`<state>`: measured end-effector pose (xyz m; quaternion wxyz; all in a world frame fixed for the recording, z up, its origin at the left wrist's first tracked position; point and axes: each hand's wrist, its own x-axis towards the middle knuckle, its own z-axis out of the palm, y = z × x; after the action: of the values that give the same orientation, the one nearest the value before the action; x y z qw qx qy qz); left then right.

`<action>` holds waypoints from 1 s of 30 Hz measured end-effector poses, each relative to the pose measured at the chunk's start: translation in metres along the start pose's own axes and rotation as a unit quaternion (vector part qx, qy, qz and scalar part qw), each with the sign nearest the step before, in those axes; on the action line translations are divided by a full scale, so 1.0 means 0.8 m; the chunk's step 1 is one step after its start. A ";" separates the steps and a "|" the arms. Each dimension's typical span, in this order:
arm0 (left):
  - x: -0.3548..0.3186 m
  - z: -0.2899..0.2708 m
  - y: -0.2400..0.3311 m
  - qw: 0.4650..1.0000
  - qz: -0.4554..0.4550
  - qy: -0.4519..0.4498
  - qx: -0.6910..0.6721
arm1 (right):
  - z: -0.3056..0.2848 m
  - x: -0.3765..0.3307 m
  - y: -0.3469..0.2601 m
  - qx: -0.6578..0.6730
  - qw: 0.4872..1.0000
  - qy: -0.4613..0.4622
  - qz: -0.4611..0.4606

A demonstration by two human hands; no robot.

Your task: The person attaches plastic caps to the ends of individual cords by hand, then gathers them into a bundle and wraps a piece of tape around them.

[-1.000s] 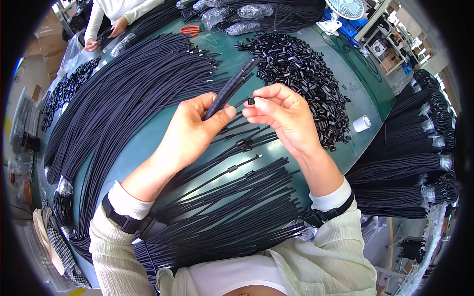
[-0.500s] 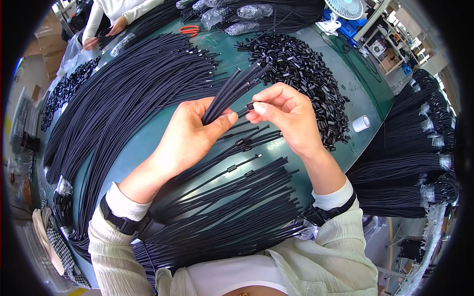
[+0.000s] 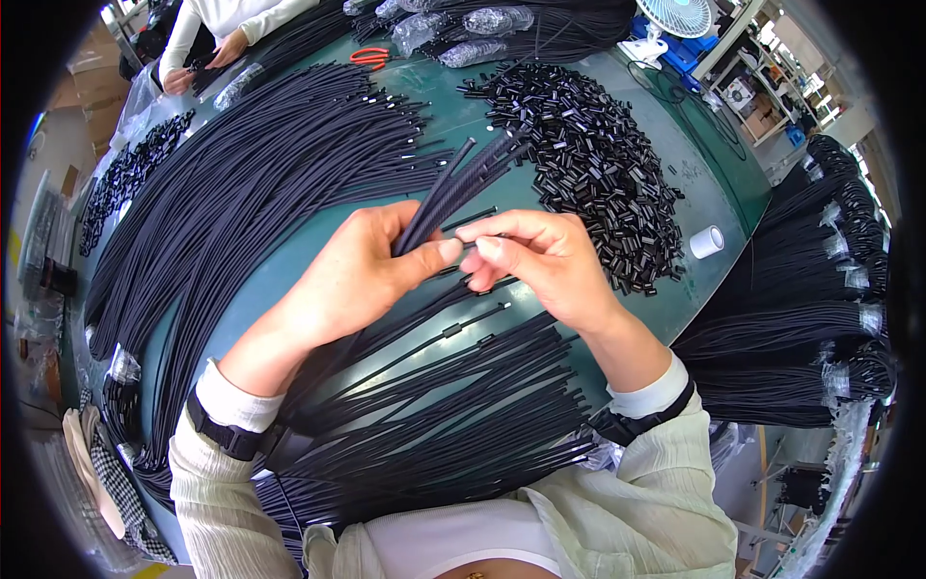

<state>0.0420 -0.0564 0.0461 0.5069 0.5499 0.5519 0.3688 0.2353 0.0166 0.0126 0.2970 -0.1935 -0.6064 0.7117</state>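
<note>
My left hand is closed round a bundle of black cords, whose ends fan out up and to the right. At my left thumb tip, the fingers of my right hand pinch a thin black cord end; any small piece on it is mostly hidden by the fingertips. Below both hands, many black cords lie side by side on the green table. A few of these carry a small black sleeve near the end. Beyond my right hand spreads a heap of short black tubes.
A thick swath of black cords covers the table's left. Red-handled pliers or cutters, a white roll and a fan stand or lie farther out. More cords hang at right. A co-worker's hand is at far left.
My right hand has moved down and slightly left, nearer my left thumb. A black sleeve that showed at its fingertips is now largely covered. The left hand has shifted slightly down.
</note>
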 end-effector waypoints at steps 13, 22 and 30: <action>0.015 -0.002 0.003 0.995 -0.002 0.101 -0.023 | -0.117 0.134 0.018 -0.650 0.742 0.158 0.041; 0.025 -0.005 0.009 0.985 0.011 0.160 -0.056 | -0.107 0.148 0.038 -0.615 0.777 0.129 0.029; 0.023 -0.004 0.007 0.984 0.001 0.164 -0.063 | -0.048 0.042 -0.029 -0.141 0.988 0.051 -0.024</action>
<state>0.0422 -0.0373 0.0493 0.4432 0.4493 0.6027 0.4883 0.2390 0.0697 0.0311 0.3145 -0.2550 -0.6891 0.6010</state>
